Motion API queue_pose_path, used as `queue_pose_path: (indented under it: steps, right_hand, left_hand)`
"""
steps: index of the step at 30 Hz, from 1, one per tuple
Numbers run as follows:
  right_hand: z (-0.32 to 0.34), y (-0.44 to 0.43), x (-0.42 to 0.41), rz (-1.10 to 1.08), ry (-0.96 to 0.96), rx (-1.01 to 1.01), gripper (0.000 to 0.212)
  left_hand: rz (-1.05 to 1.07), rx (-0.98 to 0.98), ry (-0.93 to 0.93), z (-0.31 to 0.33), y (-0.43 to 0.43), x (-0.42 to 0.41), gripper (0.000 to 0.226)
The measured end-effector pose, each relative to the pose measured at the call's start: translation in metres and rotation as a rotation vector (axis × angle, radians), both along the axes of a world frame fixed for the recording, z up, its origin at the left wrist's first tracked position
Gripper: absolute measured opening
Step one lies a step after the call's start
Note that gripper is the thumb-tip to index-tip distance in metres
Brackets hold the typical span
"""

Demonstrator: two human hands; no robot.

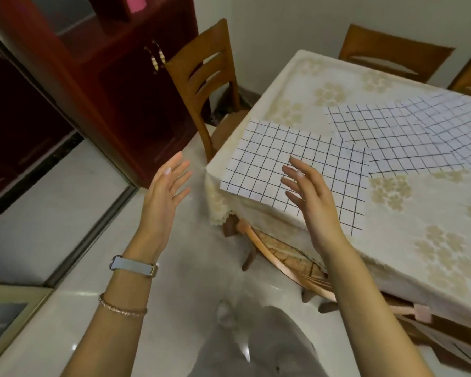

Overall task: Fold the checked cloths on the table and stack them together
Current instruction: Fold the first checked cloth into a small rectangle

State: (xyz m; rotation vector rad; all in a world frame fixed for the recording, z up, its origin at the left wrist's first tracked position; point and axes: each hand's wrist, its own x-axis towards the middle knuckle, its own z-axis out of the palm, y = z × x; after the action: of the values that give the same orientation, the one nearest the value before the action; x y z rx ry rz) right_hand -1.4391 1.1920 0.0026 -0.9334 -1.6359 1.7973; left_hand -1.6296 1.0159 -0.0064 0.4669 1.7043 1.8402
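A white cloth with a black grid [278, 156] lies flat on the near left corner of the table [419, 227]. A second checked cloth [408, 131] lies spread behind it to the right, slightly rumpled, and their corners overlap. My right hand [307, 197] hovers with straight fingers over the near edge of the first cloth, and I cannot tell whether it touches. My left hand [166, 186], fingers spread, is in the air to the left of the table corner, over the floor. Both hands hold nothing.
The table wears a cream floral tablecloth. A wooden chair [207, 85] stands at its left end, another chair [392, 53] at the far side, and one is tucked under the near edge. A dark red cabinet [114, 77] stands to the left. The floor is pale tile.
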Motion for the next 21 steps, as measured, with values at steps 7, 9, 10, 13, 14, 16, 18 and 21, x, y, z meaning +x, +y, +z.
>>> queue_pose_path:
  steps: [7,9,10,13,14,16,18,21]
  right_hand:
    - [-0.039,0.026,-0.034,-0.069,-0.177,0.103,0.034]
    - [-0.054,0.035,-0.042,-0.055,-0.245,0.151,0.036]
    - [-0.062,0.040,-0.045,-0.039,-0.275,0.174,0.037]
    - [-0.083,0.058,-0.058,0.013,-0.375,0.254,0.040]
    - [-0.088,0.064,-0.063,0.029,-0.405,0.278,0.041]
    - [-0.100,0.076,-0.073,0.064,-0.456,0.341,0.044]
    - [-0.117,0.087,-0.081,0.112,-0.515,0.411,0.047]
    - [-0.143,0.096,-0.094,0.199,-0.587,0.417,0.052]
  left_hand:
    - [-0.092,-0.184,-0.120,-0.056,0.058,-0.058,0.038]
    - [-0.114,-0.223,-0.132,-0.073,0.077,-0.068,0.035]
    - [-0.121,-0.242,-0.137,-0.080,0.087,-0.072,0.034]
    - [-0.134,-0.292,-0.120,-0.097,0.115,-0.080,0.032]
    - [-0.142,-0.311,-0.108,-0.103,0.124,-0.083,0.032]
    - [-0.163,-0.358,-0.075,-0.116,0.140,-0.091,0.031]
    - [-0.172,-0.417,-0.068,-0.130,0.153,-0.098,0.032]
    - [-0.120,-0.509,-0.100,-0.150,0.163,-0.102,0.036]
